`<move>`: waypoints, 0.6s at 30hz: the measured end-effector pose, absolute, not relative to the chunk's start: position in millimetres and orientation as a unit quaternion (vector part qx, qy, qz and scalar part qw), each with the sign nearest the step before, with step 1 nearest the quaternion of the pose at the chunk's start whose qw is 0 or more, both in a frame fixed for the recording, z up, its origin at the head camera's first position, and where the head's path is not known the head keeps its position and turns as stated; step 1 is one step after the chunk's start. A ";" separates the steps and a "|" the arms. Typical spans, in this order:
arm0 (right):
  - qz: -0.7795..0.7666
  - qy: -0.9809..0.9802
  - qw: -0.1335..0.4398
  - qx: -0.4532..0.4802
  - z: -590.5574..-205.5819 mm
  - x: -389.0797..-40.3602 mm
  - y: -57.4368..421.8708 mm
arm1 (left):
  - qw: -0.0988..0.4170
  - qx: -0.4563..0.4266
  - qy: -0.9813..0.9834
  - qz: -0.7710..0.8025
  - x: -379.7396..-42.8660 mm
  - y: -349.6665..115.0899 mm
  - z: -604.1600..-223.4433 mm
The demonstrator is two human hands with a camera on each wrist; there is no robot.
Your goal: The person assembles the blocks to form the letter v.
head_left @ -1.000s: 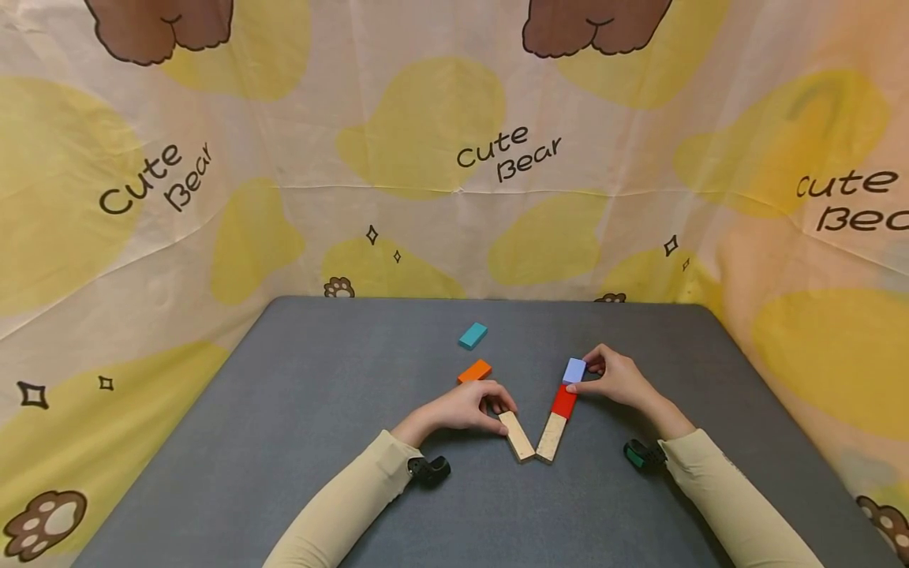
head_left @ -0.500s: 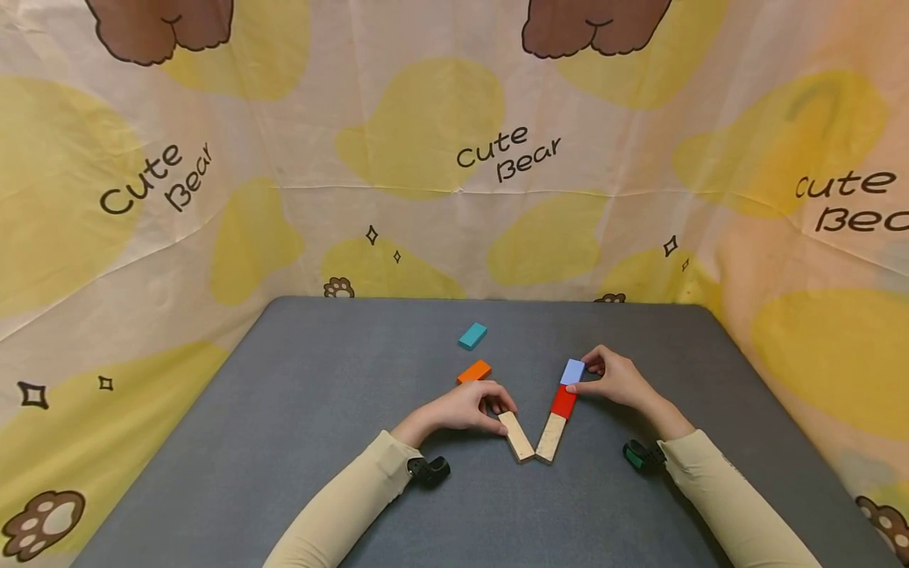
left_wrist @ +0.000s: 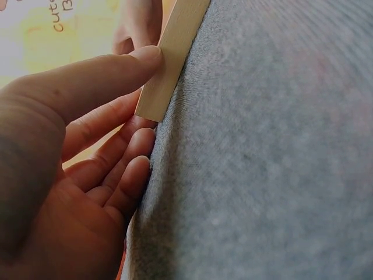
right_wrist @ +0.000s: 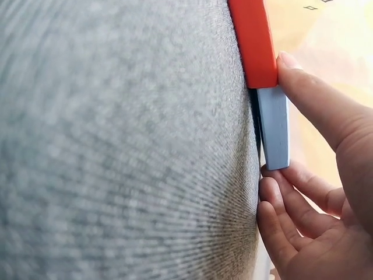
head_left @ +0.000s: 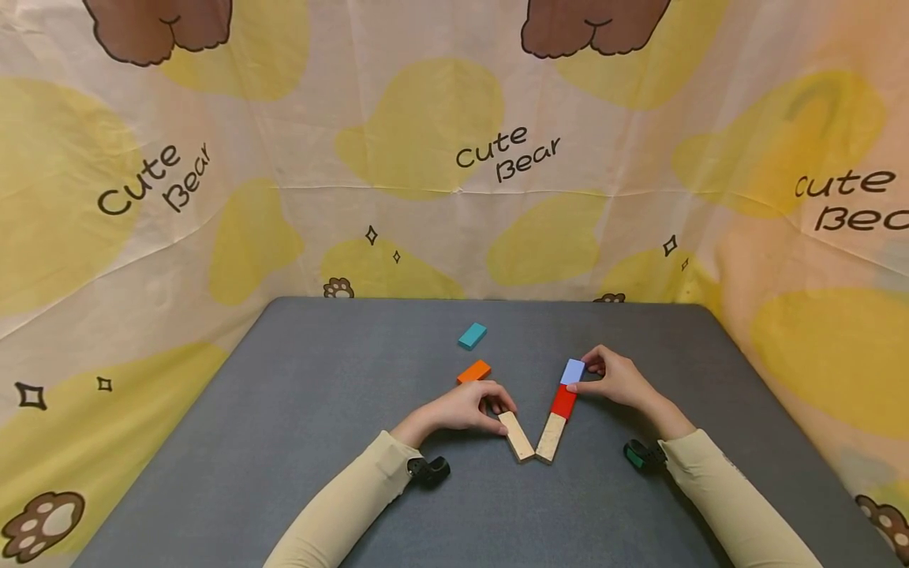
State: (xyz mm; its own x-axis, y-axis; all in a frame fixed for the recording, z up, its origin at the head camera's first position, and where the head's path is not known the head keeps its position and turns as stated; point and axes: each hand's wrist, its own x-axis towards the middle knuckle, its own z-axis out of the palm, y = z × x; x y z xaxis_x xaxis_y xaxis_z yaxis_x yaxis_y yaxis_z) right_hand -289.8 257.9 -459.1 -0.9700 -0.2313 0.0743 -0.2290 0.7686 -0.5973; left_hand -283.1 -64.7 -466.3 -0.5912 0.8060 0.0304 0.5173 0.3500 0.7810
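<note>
My left hand (head_left: 465,406) pinches the upper end of a plain wooden block (head_left: 517,437) between thumb and fingers; the left wrist view shows the thumb on the block's side (left_wrist: 169,70). A second plain block (head_left: 551,439) meets its lower end, so the two form a V. A red block (head_left: 564,401) continues the right arm of the V, and a periwinkle-blue block (head_left: 573,371) tops it. My right hand (head_left: 619,380) holds the blue block, fingers at its far end and thumb by the red-blue joint. In the right wrist view a thin dark gap shows beside the blue block (right_wrist: 274,131).
An orange block (head_left: 474,371) lies just beyond my left hand, partly hidden by it. Farther back is a teal block (head_left: 472,336). Everything rests on a grey table (head_left: 341,347), with a bear-print cloth (head_left: 426,158) hanging behind and at the sides.
The blue block has shifted very slightly toward the red one, settling in line with it, during the first half second. Both hands stay almost still; the other blocks have not moved.
</note>
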 end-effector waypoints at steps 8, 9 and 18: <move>-0.312 0.942 0.003 -0.124 -459.4 -290.2 259.2 | 0.184 0.414 0.802 0.390 -282.8 -64.7 -465.5; -0.311 0.942 0.003 -0.124 -459.4 -290.3 259.2 | 0.184 0.414 0.802 0.389 -282.6 -64.7 -465.1; -0.310 0.943 0.008 -0.123 -459.4 -290.7 259.8 | 0.180 0.412 0.809 0.380 -280.4 -64.3 -462.9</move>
State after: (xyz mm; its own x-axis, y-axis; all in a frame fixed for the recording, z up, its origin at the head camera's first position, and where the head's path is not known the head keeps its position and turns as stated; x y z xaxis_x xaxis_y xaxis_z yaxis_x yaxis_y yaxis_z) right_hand -290.7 259.8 -459.4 -0.9695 -0.2374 0.0614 -0.2274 0.7770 -0.5870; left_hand -280.4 -64.3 -462.9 -0.5963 0.8024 0.0220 0.5289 0.3721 0.7628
